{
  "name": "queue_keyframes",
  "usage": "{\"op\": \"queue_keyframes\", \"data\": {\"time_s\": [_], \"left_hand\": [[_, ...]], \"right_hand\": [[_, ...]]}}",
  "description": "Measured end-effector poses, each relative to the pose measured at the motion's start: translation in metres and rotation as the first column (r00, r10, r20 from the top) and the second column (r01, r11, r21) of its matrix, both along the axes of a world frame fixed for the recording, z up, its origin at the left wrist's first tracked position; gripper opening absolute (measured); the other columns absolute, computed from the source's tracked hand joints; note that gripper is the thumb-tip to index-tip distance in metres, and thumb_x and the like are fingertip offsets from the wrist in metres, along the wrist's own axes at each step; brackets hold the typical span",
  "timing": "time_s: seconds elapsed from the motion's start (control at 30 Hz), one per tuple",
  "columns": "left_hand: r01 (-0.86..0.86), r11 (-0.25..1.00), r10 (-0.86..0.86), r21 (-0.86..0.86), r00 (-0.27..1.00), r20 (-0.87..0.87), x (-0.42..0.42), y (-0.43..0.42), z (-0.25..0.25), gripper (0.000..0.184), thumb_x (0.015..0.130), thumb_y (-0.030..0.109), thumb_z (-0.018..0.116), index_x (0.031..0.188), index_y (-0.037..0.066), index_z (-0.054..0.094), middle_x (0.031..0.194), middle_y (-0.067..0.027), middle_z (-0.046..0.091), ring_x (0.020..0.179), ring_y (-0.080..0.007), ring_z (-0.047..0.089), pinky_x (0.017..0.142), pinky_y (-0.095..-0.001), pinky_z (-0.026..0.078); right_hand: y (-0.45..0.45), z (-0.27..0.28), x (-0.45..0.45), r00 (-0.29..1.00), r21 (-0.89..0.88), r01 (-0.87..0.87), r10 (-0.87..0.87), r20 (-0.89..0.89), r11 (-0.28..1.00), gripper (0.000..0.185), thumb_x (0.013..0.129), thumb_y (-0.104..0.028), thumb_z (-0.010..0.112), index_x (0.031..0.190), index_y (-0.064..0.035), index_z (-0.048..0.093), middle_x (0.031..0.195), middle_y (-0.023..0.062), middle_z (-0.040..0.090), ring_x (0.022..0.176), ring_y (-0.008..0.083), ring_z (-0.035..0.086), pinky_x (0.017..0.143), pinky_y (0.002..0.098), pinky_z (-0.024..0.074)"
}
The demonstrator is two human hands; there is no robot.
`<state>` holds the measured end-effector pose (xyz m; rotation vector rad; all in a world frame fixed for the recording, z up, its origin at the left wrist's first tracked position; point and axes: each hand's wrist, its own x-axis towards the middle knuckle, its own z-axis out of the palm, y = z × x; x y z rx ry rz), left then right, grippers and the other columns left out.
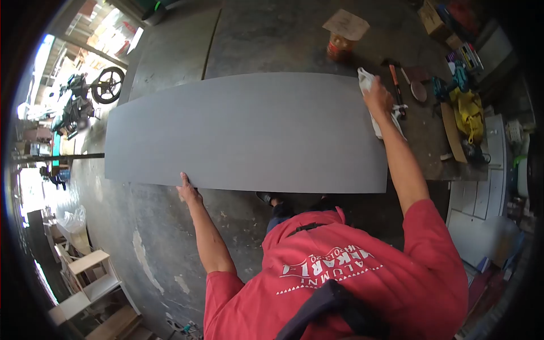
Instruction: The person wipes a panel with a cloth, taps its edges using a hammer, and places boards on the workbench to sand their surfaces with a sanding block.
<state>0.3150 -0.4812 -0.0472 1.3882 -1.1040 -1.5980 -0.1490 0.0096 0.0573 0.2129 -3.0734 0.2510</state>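
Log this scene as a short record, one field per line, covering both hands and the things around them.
Main piece: long gray panel
Left hand: gripping the panel's near edge, thumb on top
Right hand: holding a white cloth at the panel's right end
Beyond the panel: container topped by a flat board
Right of the cloth: orange-handled tool
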Motion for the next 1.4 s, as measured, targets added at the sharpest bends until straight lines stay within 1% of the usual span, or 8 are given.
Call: {"op": "queue_keyframes", "data": {"time_s": [0.2,0.53,0.63,0.73,0.87,1.0,1.23,1.4], "left_hand": [[-0.064,0.997,0.059,-0.032,0.989,-0.135,-0.010,0.015,-0.003,0.068,0.099,0.027,0.069,0.145,-0.004,0.030,0.137,-0.0208,0.055,0.118,-0.0308,0.061,0.100,-0.0426,0.054],[-0.045,0.998,0.042,-0.041,0.998,-0.056,-0.013,0.020,0.009,0.070,0.100,0.026,0.066,0.150,-0.003,0.026,0.144,-0.0197,0.050,0.124,-0.0307,0.056,0.106,-0.0419,0.049],[0.024,0.996,-0.018,-0.089,0.998,0.064,-0.006,0.021,0.012,0.076,0.099,0.027,0.067,0.153,-0.004,0.022,0.151,-0.0242,0.042,0.136,-0.0351,0.047,0.115,-0.0441,0.040],[0.018,0.908,0.281,-0.419,0.715,0.640,-0.017,0.024,0.027,0.077,0.098,0.023,0.066,0.155,-0.004,0.021,0.156,-0.0264,0.035,0.143,-0.0375,0.038,0.120,-0.0456,0.032],[0.476,0.634,-0.077,-0.609,0.823,0.563,-0.073,0.051,0.055,0.077,0.093,0.014,0.064,0.158,-0.001,0.025,0.164,-0.0231,0.025,0.152,-0.0386,0.023,0.124,-0.0492,0.019],[0.820,0.229,-0.410,-0.525,0.570,0.712,-0.150,0.108,0.041,0.081,0.090,0.025,0.066,0.157,-0.002,0.028,0.165,-0.0227,0.024,0.155,-0.0403,0.014,0.124,-0.0573,0.009],[0.972,0.115,-0.332,-0.204,0.231,0.915,-0.173,0.159,0.068,0.096,0.087,0.051,0.062,0.159,-0.001,0.026,0.169,-0.0208,0.013,0.156,-0.0420,0.003,0.124,-0.0578,0.003],[0.967,0.096,-0.291,-0.237,0.255,0.922,-0.171,0.159,0.069,0.093,0.089,0.051,0.061,0.158,-0.002,0.027,0.168,-0.0214,0.015,0.155,-0.0427,0.006,0.124,-0.0580,0.005]], "right_hand": [[-0.053,-0.009,0.004,0.996,0.063,0.074,-0.071,-0.044,0.995,0.059,0.087,-0.025,0.072,0.136,-0.0039,0.047,0.111,0.0224,0.070,0.103,0.0430,0.069,0.087,0.0527,0.0547],[-0.419,-0.028,0.103,0.792,-0.239,-0.610,0.592,-0.150,0.755,0.034,0.087,-0.008,0.058,0.119,0.0027,0.059,0.098,0.0246,0.071,0.090,0.0387,0.071,0.078,0.0488,0.0568],[-0.444,-0.014,0.223,0.578,-0.193,-0.808,0.812,-0.076,0.557,0.026,0.092,-0.011,0.054,0.116,-0.0027,0.058,0.097,0.0205,0.067,0.092,0.0341,0.070,0.077,0.0469,0.0559],[-0.387,-0.001,0.291,0.471,-0.279,-0.853,0.881,-0.047,0.441,0.022,0.088,-0.013,0.058,0.109,-0.0048,0.058,0.096,0.0199,0.064,0.081,0.0361,0.070,0.072,0.0453,0.0566],[-0.277,-0.004,0.270,0.641,-0.297,-0.739,0.767,-0.032,0.605,0.032,0.088,-0.016,0.061,0.117,-0.0026,0.061,0.096,0.0179,0.065,0.084,0.0355,0.069,0.073,0.0448,0.0573],[-0.191,-0.007,0.211,0.831,-0.135,-0.553,0.557,-0.007,0.823,0.041,0.086,-0.020,0.069,0.120,-0.0027,0.055,0.097,0.0210,0.064,0.081,0.0390,0.069,0.067,0.0465,0.0574],[-0.211,0.004,0.134,0.886,-0.062,-0.458,0.461,0.052,0.887,0.039,0.089,-0.027,0.073,0.112,-0.0053,0.052,0.096,0.0186,0.067,0.082,0.0409,0.069,0.066,0.0509,0.0562],[-0.262,-0.007,0.020,0.922,-0.070,-0.386,0.381,-0.075,0.920,0.043,0.089,-0.031,0.072,0.114,-0.0031,0.052,0.095,0.0233,0.072,0.085,0.0460,0.070,0.074,0.0539,0.0558]]}}
